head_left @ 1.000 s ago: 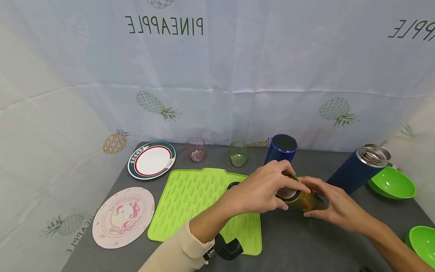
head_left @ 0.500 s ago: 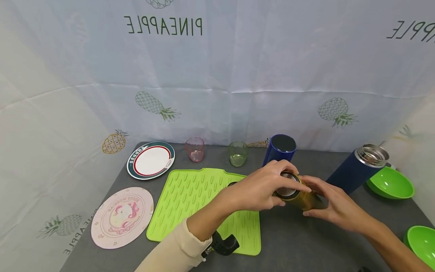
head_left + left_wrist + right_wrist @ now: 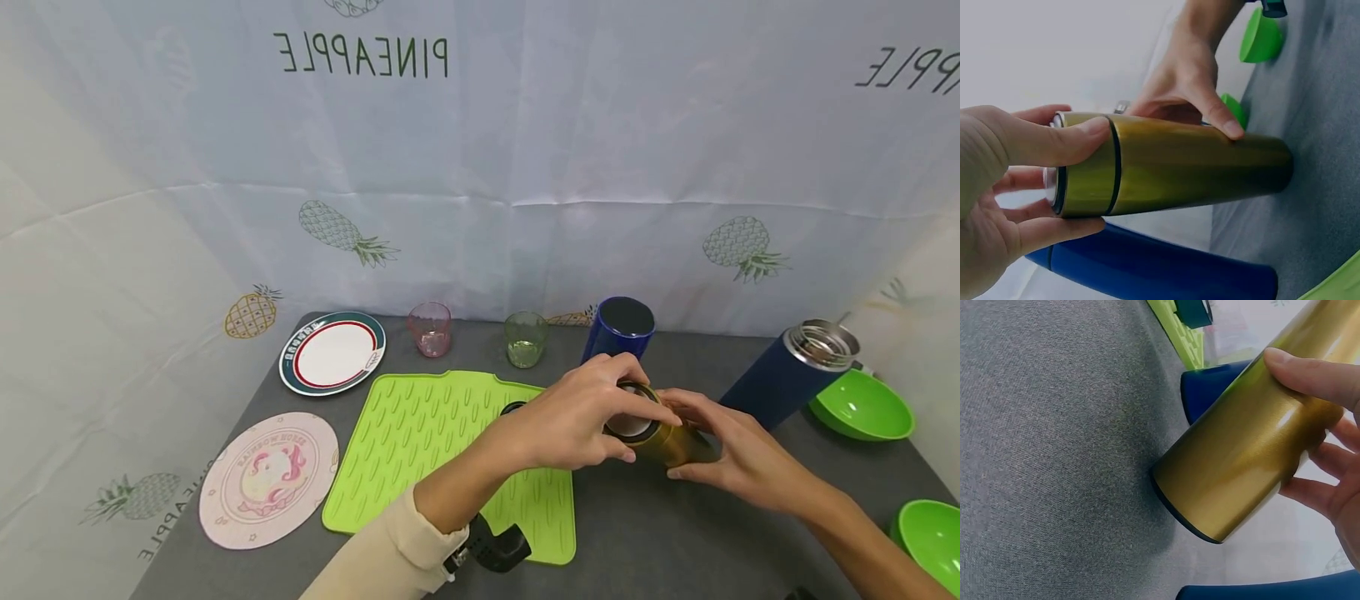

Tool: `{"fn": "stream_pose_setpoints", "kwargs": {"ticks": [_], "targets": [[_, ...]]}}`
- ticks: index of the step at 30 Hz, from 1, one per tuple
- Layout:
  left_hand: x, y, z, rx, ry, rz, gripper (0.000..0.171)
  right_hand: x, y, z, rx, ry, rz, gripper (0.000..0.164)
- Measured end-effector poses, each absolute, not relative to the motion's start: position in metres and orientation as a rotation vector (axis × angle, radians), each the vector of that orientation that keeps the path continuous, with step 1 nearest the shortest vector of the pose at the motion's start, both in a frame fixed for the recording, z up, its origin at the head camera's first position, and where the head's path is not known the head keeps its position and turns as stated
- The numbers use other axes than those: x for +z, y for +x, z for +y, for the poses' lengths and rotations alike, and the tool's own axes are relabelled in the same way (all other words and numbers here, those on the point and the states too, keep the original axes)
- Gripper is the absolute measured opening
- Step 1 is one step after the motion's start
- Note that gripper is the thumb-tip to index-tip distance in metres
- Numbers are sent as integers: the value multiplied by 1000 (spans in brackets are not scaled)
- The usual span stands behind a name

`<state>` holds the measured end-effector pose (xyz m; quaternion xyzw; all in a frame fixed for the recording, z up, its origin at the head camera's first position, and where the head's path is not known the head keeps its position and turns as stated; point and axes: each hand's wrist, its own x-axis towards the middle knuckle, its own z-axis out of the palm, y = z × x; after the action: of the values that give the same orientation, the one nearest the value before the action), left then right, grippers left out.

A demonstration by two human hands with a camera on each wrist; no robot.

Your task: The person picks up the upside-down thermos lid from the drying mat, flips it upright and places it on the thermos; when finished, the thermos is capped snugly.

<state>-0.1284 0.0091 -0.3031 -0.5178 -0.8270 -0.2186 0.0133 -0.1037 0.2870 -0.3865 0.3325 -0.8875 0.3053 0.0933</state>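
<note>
A gold vacuum flask [image 3: 1191, 165] stands on the grey table between the two hands. My left hand [image 3: 573, 417] grips its gold top section [image 3: 1088, 194] above a black ring, thumb on one side and fingers around the other. Lower down, my right hand [image 3: 738, 458] holds the flask's body, with the thumb [image 3: 1304, 372] lying across the gold surface. Its base meets the cloth in the right wrist view. Just behind stands a blue flask [image 3: 618, 329], partly covered by my left hand. To the right is a navy flask [image 3: 776, 379] with its steel mouth uncovered.
A lime-green mat [image 3: 420, 442] lies left of the flask, bearing a dark round lid [image 3: 1194, 312] mostly hidden behind my left arm. Pink glass [image 3: 431, 333] and green glass [image 3: 525, 342] stand at the back. Plate [image 3: 337, 354] and pink round mat [image 3: 272, 479] lie left; green bowls [image 3: 866, 408] right.
Both hands stay on the gold flask in nearly the same place. The fingers of my left hand shift slightly around its top.
</note>
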Motion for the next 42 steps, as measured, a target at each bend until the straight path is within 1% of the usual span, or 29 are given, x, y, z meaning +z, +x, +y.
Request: {"fn": "stream_pose_setpoints", "kwargs": {"ticks": [4, 10, 13, 17, 21, 26, 29, 33, 37, 42], "targets": [[-303, -130, 9, -672, -1659, -2527, 47, -386, -103, 286, 898, 986, -2628, 99], [-303, -129, 9, -650, -1642, -2552, 49, -385, -102, 286, 887, 986, -2622, 99], [-303, -127, 9, -620, -1619, -2590, 54, -385, -102, 286, 910, 973, -2627, 99], [-303, -124, 7, -622, -1569, -2608, 65, -386, -101, 288, 992, 946, -2637, 97], [-297, -125, -5, -680, -1470, -2574, 71, -386, -102, 290, 1076, 910, -2615, 101], [-285, -128, -32, -831, -1331, -2487, 69, -385, -103, 292, 1176, 778, -2557, 106], [-285, -131, -48, -937, -1281, -2454, 71, -384, -106, 294, 1257, 700, -2506, 109], [-296, -135, -64, -1067, -1223, -2489, 77, -385, -114, 296, 1432, 691, -2388, 115], [-318, -141, -77, -1208, -1138, -2586, 81, -389, -124, 296, 1613, 701, -2271, 119], [-349, -150, -90, -1358, -1006, -2692, 85, -397, -133, 295, 1649, 618, -2265, 117]]}}
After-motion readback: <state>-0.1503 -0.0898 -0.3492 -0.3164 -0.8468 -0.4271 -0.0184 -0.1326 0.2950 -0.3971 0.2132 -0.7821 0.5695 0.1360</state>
